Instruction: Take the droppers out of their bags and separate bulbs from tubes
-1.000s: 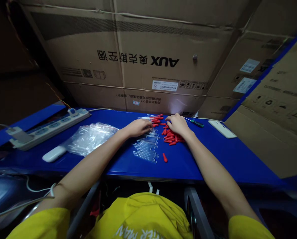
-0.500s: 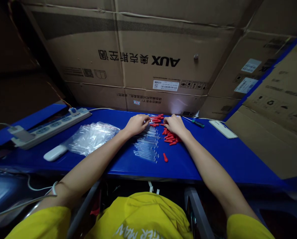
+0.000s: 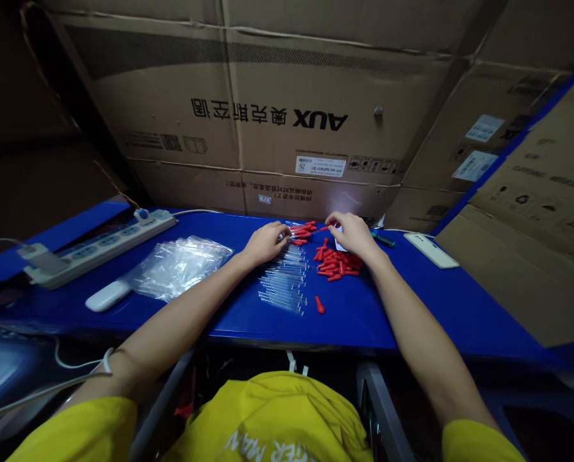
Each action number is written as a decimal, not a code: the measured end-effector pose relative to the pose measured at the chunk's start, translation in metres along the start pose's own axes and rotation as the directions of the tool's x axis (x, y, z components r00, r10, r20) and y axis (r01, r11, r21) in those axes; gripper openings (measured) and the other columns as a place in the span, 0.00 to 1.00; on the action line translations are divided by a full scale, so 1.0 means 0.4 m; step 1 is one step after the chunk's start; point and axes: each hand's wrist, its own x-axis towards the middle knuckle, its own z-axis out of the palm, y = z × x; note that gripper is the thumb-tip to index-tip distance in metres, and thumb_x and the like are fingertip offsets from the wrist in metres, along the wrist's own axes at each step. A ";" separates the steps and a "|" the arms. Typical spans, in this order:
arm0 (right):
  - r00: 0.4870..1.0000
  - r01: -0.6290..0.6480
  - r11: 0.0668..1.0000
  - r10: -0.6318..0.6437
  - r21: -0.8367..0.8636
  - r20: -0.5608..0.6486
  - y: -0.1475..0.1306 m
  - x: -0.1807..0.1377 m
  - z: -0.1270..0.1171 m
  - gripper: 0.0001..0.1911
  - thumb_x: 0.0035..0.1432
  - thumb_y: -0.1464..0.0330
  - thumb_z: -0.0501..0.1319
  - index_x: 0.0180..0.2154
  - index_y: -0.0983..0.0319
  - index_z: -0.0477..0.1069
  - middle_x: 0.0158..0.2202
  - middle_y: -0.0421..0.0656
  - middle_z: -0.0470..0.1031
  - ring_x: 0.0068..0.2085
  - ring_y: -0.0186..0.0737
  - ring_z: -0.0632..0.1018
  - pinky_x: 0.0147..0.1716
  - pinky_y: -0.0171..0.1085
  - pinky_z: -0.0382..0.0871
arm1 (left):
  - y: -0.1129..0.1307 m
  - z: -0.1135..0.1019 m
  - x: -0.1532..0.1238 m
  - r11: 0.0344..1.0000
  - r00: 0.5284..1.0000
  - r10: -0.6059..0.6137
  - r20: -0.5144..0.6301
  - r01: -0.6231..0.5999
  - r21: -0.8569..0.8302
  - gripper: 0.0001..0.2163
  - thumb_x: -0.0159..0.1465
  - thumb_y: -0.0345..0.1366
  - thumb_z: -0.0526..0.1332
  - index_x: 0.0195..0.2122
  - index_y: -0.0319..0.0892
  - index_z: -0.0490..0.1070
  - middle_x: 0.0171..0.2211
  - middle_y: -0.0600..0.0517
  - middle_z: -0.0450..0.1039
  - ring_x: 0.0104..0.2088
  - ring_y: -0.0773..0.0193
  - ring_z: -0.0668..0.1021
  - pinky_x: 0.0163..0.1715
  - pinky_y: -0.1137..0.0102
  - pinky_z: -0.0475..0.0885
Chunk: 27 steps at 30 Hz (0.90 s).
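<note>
My right hand is pinched at the back of the table, with a red rubber bulb at its fingertips. A thin glass tube seems to run left from that bulb. My left hand has its fingers closed beside the red-bulbed droppers; what they pinch is hidden. Below it lies a row of clear glass tubes, side by side. A pile of loose red bulbs sits below my right hand, and a single red bulb lies closer to me.
Clear plastic bags and a white oval case lie at left, before a power strip. A green-handled screwdriver and a pale phone are at right. Cardboard walls the blue table's back.
My right hand has moved up and to the right with the red bulb, uncovering more of the pile and a small white object behind it. My left hand has barely moved.
</note>
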 end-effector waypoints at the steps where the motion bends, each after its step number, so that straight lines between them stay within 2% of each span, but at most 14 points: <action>1: 0.998 0.011 0.997 -0.007 0.073 -0.059 0.002 0.002 -0.003 0.09 0.68 0.69 0.60 0.46 0.58 0.78 0.43 0.46 0.84 0.45 0.48 0.80 0.48 0.44 0.69 | -0.001 0.001 0.000 1.000 1.000 -0.001 -0.012 0.001 -0.009 0.10 0.73 0.37 0.57 0.47 0.43 0.78 0.47 0.44 0.79 0.45 0.53 0.80 0.45 0.62 0.74; 4: 0.973 0.084 0.960 -0.022 0.266 -0.229 -0.006 0.005 -0.009 0.09 0.67 0.68 0.59 0.45 0.59 0.77 0.41 0.45 0.84 0.40 0.45 0.81 0.44 0.42 0.71 | 0.001 0.003 0.000 0.999 0.995 0.024 -0.095 -0.028 -0.045 0.11 0.74 0.39 0.58 0.51 0.43 0.75 0.49 0.44 0.77 0.50 0.51 0.79 0.51 0.59 0.75; 6: 0.956 0.144 0.934 -0.045 0.328 -0.290 -0.023 0.004 -0.009 0.08 0.68 0.66 0.60 0.44 0.59 0.77 0.41 0.45 0.84 0.38 0.44 0.81 0.43 0.42 0.72 | 0.006 0.002 0.000 0.994 0.983 0.077 -0.164 -0.090 -0.070 0.13 0.75 0.40 0.57 0.56 0.43 0.73 0.53 0.44 0.75 0.55 0.51 0.77 0.56 0.57 0.73; 9: 0.946 0.222 0.912 -0.116 0.345 -0.302 -0.057 -0.003 -0.001 0.08 0.68 0.65 0.61 0.43 0.59 0.78 0.41 0.45 0.84 0.40 0.45 0.81 0.45 0.43 0.72 | 0.023 -0.009 0.000 0.986 0.955 0.139 -0.264 -0.158 -0.052 0.17 0.75 0.41 0.59 0.63 0.44 0.67 0.59 0.41 0.70 0.60 0.50 0.73 0.62 0.56 0.70; 12: 0.952 0.258 0.915 -0.185 0.311 -0.246 -0.092 -0.014 0.008 0.08 0.69 0.64 0.61 0.43 0.58 0.78 0.43 0.46 0.84 0.45 0.47 0.80 0.50 0.44 0.70 | 0.039 -0.025 0.001 0.987 0.931 0.155 -0.330 -0.157 0.019 0.19 0.75 0.42 0.59 0.65 0.43 0.66 0.62 0.39 0.67 0.62 0.48 0.71 0.63 0.54 0.68; 14: 0.958 0.266 0.921 -0.221 0.284 -0.182 -0.110 -0.021 0.013 0.09 0.70 0.64 0.60 0.44 0.59 0.78 0.45 0.46 0.84 0.47 0.47 0.79 0.51 0.44 0.69 | 0.042 -0.033 0.003 0.981 0.939 0.195 -0.282 -0.186 0.060 0.16 0.77 0.42 0.56 0.61 0.43 0.70 0.60 0.39 0.69 0.60 0.49 0.72 0.62 0.54 0.68; 19: 0.958 0.285 0.949 -0.278 0.135 -0.070 -0.137 -0.030 0.022 0.12 0.73 0.64 0.57 0.50 0.61 0.77 0.48 0.49 0.82 0.49 0.47 0.78 0.49 0.42 0.66 | 0.028 -0.017 0.007 0.967 0.970 0.242 -0.024 -0.239 0.085 0.16 0.80 0.39 0.47 0.49 0.41 0.74 0.45 0.42 0.78 0.46 0.54 0.77 0.50 0.60 0.71; 23: 0.954 0.301 0.951 -0.301 -0.070 0.004 -0.138 -0.032 0.025 0.18 0.77 0.62 0.53 0.55 0.63 0.76 0.50 0.52 0.82 0.51 0.50 0.77 0.47 0.43 0.62 | 0.026 0.007 0.002 0.969 0.972 0.231 0.038 -0.233 0.086 0.15 0.80 0.36 0.47 0.52 0.38 0.72 0.48 0.40 0.79 0.48 0.54 0.79 0.50 0.61 0.72; 27: 0.945 0.326 0.930 -0.319 -0.170 0.071 -0.133 -0.030 0.023 0.21 0.79 0.60 0.51 0.57 0.63 0.76 0.51 0.53 0.81 0.51 0.50 0.75 0.46 0.44 0.60 | 0.034 0.012 -0.006 0.973 0.976 0.217 0.036 -0.219 0.072 0.14 0.80 0.35 0.46 0.55 0.38 0.69 0.53 0.38 0.79 0.53 0.53 0.80 0.52 0.61 0.73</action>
